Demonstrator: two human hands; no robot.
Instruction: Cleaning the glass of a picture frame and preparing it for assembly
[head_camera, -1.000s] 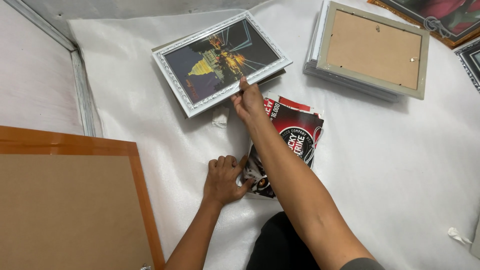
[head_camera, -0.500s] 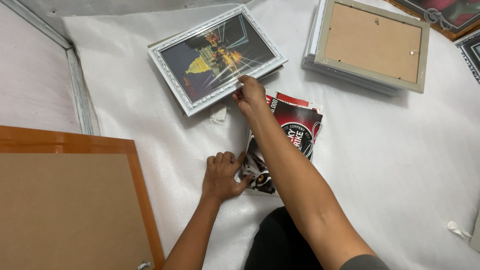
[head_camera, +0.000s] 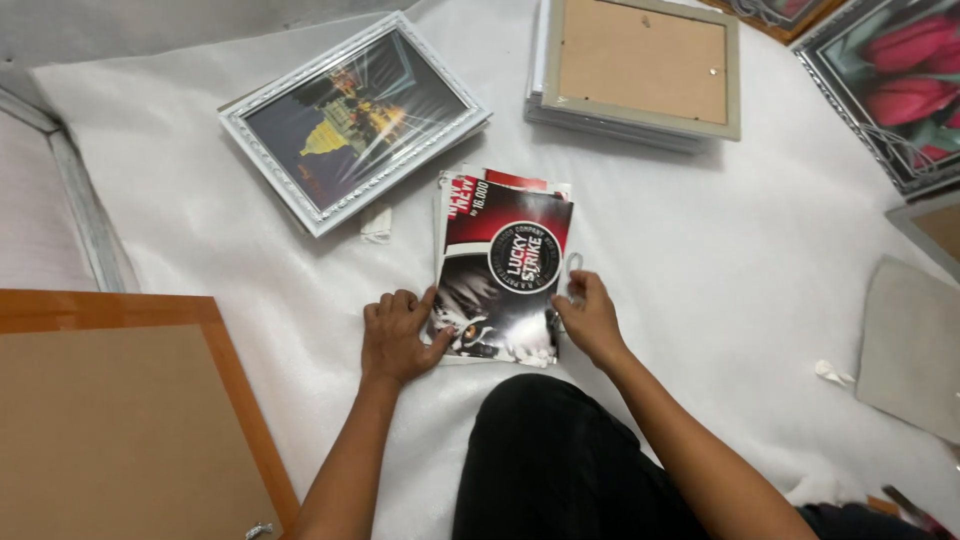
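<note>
So the stack of glossy prints (head_camera: 503, 268) sits dead center in the frame, on the white sheet (head_camera: 700, 260) right in front of the person's knee (head_camera: 560, 450). The top one is dark with a red upper band and a round emblem in the middle. Its long axis runs up-down in the picture, away from the person, tilted just a touch to the right at the top.

Both hands are on it, one per side, at the lower end. The left hand (head_camera: 398, 335) sits at the lower left edge, fingers curled in and knuckles up, thumb tip pressing the corner of the print. It's not really gripping anything, more pinning it flat. The right hand (head_camera: 590, 318) is at the right edge, fingers loosely bent and touching the border of the stack; looks like there's a small whitish scrap pinched in its fingertips, but that's hard to tell for sure.

Neither hand is nearer, they're pretty much level. Upper left of the stack lies a silver-framed picture (head_camera: 355, 120), close but not touching.
</note>
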